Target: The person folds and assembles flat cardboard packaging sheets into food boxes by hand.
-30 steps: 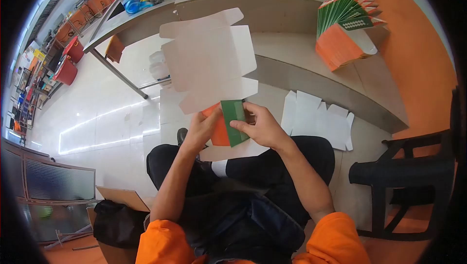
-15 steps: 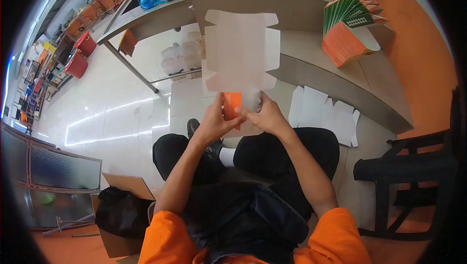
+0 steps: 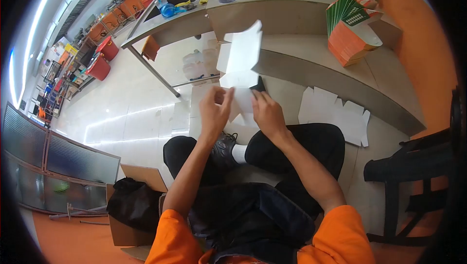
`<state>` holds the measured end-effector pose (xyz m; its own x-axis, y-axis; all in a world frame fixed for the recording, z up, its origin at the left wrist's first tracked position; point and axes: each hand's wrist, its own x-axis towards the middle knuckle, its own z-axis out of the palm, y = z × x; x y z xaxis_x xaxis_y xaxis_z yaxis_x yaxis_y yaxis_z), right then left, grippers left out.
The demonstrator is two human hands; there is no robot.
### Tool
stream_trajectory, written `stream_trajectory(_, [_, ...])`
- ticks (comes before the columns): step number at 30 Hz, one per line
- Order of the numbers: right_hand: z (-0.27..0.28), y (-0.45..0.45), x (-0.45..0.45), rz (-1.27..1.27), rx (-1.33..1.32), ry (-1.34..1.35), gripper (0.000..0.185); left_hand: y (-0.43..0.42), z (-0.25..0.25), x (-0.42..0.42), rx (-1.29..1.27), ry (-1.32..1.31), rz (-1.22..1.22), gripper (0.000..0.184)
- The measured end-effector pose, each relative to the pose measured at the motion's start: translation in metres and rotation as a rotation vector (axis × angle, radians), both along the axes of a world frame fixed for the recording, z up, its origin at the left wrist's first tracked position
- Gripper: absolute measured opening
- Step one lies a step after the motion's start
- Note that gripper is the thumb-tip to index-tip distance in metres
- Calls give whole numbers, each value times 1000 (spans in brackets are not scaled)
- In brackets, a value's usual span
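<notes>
A partly folded cardboard box blank [image 3: 243, 52], white on the side facing me, stands out beyond my hands over my lap. Its far panel is tilted up and its side flaps stick out. My left hand [image 3: 214, 111] has its fingers curled at the near left edge of the blank, thumb and forefinger against the card. On the near right edge, my right hand [image 3: 267, 115] pinches the card. The near section between the hands is bent, and its underside is hidden.
Another white flat blank [image 3: 331, 113] lies on the floor at right. A fanned stack of orange and green cartons [image 3: 352, 45] rests on the step. A black stool [image 3: 404, 167] stands right; a cardboard box [image 3: 129, 230] holding a black bag [image 3: 134, 205] sits left.
The blank has gone from lying flat toward me to being bent and tilted up. The orange printed part by my left hand has gone from sight. The camera view has shifted slightly.
</notes>
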<state>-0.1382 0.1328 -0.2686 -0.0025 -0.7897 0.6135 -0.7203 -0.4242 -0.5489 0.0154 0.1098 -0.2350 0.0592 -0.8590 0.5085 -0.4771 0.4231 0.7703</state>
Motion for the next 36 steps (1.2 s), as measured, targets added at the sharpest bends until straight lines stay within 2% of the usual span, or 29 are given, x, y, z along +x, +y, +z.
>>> stream_trajectory(1, [2,6,5,-16,-10,82,20,0,9,-5,383,171,-78,37])
stream_trajectory(3, [3,12,12,-7,-68,150,23,-6,28,-10,733,445,-172,40])
stream_trajectory(8, [5,14,8,55,-123,111,23,-11,40,6,679,337,-355,36])
stream_trajectory(10, [9,12,7,53,-115,-29,19,-17,40,19,678,311,-453,30])
stream_trajectory(13, [26,12,2,78,15,-278,14,-16,39,18,501,301,-475,26])
stream_trajectory(14, [31,12,0,91,82,-369,12,-17,34,18,503,377,-510,24])
stream_trajectory(17, [32,9,-7,172,83,-549,13,-16,10,9,341,388,-421,28])
stream_trajectory(18, [33,8,-10,172,176,-574,14,-18,3,9,296,327,-458,33])
stream_trajectory(21, [17,-3,-10,194,126,-672,15,-12,-12,-10,314,507,-429,33])
stream_trajectory(24, [15,-6,-12,128,84,-605,14,-3,-29,-11,399,623,-388,35])
stream_trajectory(27, [23,-4,-19,139,183,-571,13,1,-39,-1,427,685,-349,35])
stream_trajectory(31, [29,-1,-17,52,55,-367,11,3,-43,5,449,687,-342,36])
stream_trajectory(36, [27,1,-11,58,26,-375,12,10,-45,11,473,681,-335,37])
